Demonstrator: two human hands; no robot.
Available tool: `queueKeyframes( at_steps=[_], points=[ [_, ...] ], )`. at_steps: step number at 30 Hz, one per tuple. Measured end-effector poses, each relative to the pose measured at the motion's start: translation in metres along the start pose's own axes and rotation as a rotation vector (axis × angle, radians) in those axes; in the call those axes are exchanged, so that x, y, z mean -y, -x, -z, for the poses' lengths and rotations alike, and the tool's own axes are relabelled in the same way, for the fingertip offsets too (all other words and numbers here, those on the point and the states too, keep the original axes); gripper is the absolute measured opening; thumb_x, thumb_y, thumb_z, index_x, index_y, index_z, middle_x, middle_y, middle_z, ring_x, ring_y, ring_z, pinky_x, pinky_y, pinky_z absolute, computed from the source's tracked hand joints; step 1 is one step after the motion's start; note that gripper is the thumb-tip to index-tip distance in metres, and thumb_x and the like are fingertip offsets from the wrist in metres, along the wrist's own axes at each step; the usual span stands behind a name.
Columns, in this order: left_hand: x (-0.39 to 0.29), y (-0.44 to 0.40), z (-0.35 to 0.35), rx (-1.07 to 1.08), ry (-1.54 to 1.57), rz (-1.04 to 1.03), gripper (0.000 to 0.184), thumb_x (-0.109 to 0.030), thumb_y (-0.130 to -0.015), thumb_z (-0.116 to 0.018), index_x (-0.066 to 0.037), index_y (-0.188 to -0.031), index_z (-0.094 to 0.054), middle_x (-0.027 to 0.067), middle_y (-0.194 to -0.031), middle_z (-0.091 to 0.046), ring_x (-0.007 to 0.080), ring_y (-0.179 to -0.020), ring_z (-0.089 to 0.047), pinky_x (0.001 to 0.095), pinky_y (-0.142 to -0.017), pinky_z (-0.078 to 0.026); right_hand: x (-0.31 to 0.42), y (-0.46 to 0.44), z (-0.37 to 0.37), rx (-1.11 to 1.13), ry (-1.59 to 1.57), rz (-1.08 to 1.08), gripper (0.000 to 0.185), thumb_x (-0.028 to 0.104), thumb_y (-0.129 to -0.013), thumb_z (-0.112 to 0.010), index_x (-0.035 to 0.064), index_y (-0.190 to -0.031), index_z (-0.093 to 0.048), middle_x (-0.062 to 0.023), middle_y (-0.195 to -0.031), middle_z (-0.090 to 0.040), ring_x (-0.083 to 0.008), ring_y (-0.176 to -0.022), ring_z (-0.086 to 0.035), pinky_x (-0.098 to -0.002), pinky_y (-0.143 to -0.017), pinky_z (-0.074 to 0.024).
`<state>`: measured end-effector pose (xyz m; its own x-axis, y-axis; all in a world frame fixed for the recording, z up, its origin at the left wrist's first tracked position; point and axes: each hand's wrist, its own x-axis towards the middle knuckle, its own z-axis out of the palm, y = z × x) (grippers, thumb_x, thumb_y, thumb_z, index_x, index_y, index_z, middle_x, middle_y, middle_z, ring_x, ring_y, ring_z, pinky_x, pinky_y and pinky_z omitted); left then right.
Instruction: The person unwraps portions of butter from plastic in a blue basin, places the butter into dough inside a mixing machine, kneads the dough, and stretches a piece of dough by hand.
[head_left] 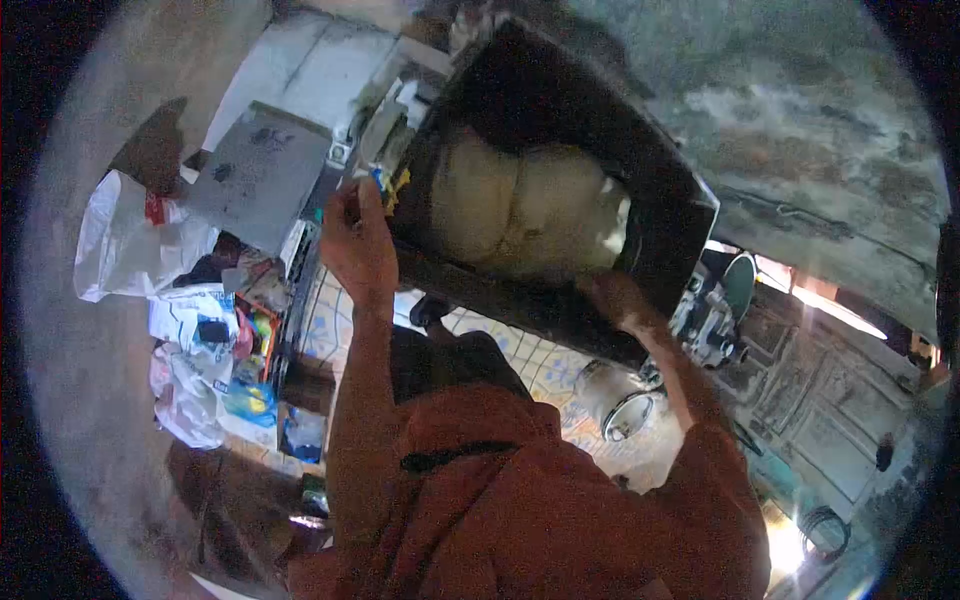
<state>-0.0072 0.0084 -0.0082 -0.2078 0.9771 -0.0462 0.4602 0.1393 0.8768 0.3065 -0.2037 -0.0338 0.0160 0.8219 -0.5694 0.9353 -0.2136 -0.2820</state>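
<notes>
A large pale, rounded mass with a crease down its middle (510, 205) lies in a dark, deep box (672, 185); it looks like dough or a filled sack, I cannot tell which. My right hand (615, 298) reaches over the box's near wall, close to the lower right of the mass. Shadow hides its fingertips. My left hand (358, 250) is raised at the box's left corner with its fingers curled together. Right beside these fingers shows a small yellow and blue thing (393, 188); whether they grip it is unclear.
A grey flat board (262, 178) lies to the left. Below it are white plastic bags (140, 240) and a shelf of coloured packets (262, 335). A metal pot (612, 400) stands on the patterned tile floor (325, 325). Metal machinery (715, 325) sits at the right.
</notes>
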Motion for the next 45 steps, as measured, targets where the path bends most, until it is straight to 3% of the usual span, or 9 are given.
queueKeyframes(
  at_steps=[4,7,10,16,20,25,33,39,45],
  points=[
    [0.009,0.002,0.002,-0.032,-0.035,-0.013,0.027,-0.027,-0.091,-0.060,-0.001,-0.098,-0.064,0.0128,-0.084,-0.068,0.0216,-0.075,-0.066,0.0342,-0.069,-0.050,-0.023,0.050,-0.012,-0.306,-0.160,-0.048,0.033,0.022,-0.095,-0.047,-0.0005,-0.113,-0.062,-0.0191,-0.113,-0.063,-0.0341,-0.105,-0.060,-0.0371,-0.093,-0.0455],
    [-0.001,0.000,-0.002,-0.014,-0.020,0.007,0.025,-0.025,-0.090,-0.060,-0.002,-0.099,-0.065,0.0143,-0.084,-0.068,0.0219,-0.073,-0.065,0.0354,-0.070,-0.050,-0.001,0.034,0.028,-0.622,-0.517,-0.436,0.032,0.023,-0.094,-0.050,-0.0001,-0.112,-0.063,-0.0171,-0.107,-0.066,-0.0301,-0.099,-0.063,-0.0340,-0.086,-0.0477],
    [0.005,-0.002,-0.001,0.084,-0.026,0.096,0.030,-0.026,-0.090,-0.059,0.001,-0.102,-0.064,0.0159,-0.085,-0.067,0.0268,-0.075,-0.065,0.0375,-0.071,-0.049,-0.007,0.009,0.028,-0.719,-0.436,-0.235,0.035,0.026,-0.093,-0.053,-0.0006,-0.113,-0.062,-0.0166,-0.104,-0.067,-0.0259,-0.095,-0.064,-0.0335,-0.083,-0.0479],
    [-0.004,-0.002,-0.003,0.056,-0.145,0.073,0.033,-0.028,-0.093,-0.057,0.004,-0.098,-0.064,0.0137,-0.086,-0.068,0.0199,-0.078,-0.063,0.0358,-0.070,-0.048,0.035,-0.004,0.028,-0.468,-0.701,-0.519,0.037,0.028,-0.094,-0.052,-0.0015,-0.114,-0.061,-0.0170,-0.104,-0.067,-0.0236,-0.094,-0.064,-0.0345,-0.081,-0.0487],
    [0.007,-0.001,-0.006,0.016,-0.085,-0.023,0.033,-0.027,-0.092,-0.058,0.005,-0.097,-0.064,0.0147,-0.087,-0.068,0.0186,-0.077,-0.062,0.0352,-0.070,-0.048,0.019,0.002,0.014,-0.659,-0.319,-0.295,0.035,0.029,-0.094,-0.052,0.0023,-0.115,-0.062,-0.0170,-0.106,-0.066,-0.0250,-0.093,-0.065,-0.0364,-0.080,-0.0498],
    [0.007,0.000,-0.004,0.013,-0.047,-0.054,0.033,-0.027,-0.093,-0.058,0.006,-0.098,-0.064,0.0165,-0.088,-0.067,0.0187,-0.077,-0.061,0.0337,-0.071,-0.048,0.019,-0.028,0.019,-0.613,-0.567,-0.362,0.037,0.031,-0.094,-0.053,0.0083,-0.123,-0.058,-0.0177,-0.112,-0.064,-0.0267,-0.099,-0.063,-0.0387,-0.087,-0.0482],
    [0.011,0.001,-0.005,0.022,-0.094,-0.050,0.033,-0.030,-0.094,-0.055,0.001,-0.099,-0.064,0.0122,-0.088,-0.067,0.0211,-0.077,-0.061,0.0360,-0.071,-0.047,0.116,-0.158,-0.024,-0.609,0.150,-0.266,0.060,0.047,-0.093,-0.047,0.0055,-0.137,-0.042,-0.0201,-0.146,-0.032,-0.0405,-0.134,-0.030,-0.0467,-0.106,-0.0317],
    [0.008,-0.002,-0.004,0.018,-0.057,-0.049,0.030,-0.028,-0.092,-0.058,0.001,-0.096,-0.065,0.0106,-0.085,-0.066,0.0197,-0.072,-0.059,0.0344,-0.068,-0.046,0.115,-0.091,0.023,0.226,-0.779,-0.207,0.062,0.048,-0.091,-0.049,0.0028,-0.134,-0.045,-0.0177,-0.139,-0.042,-0.0330,-0.125,-0.044,-0.0453,-0.104,-0.0356],
    [0.007,-0.001,-0.004,0.028,-0.085,0.011,0.030,-0.027,-0.091,-0.058,0.002,-0.095,-0.065,0.0098,-0.077,-0.065,0.0161,-0.070,-0.057,0.0341,-0.068,-0.047,0.046,-0.053,0.023,-0.357,-1.098,-0.223,0.040,0.031,-0.091,-0.056,0.0025,-0.119,-0.057,-0.0113,-0.101,-0.061,-0.0195,-0.091,-0.061,-0.0314,-0.072,-0.0484]
  ],
)
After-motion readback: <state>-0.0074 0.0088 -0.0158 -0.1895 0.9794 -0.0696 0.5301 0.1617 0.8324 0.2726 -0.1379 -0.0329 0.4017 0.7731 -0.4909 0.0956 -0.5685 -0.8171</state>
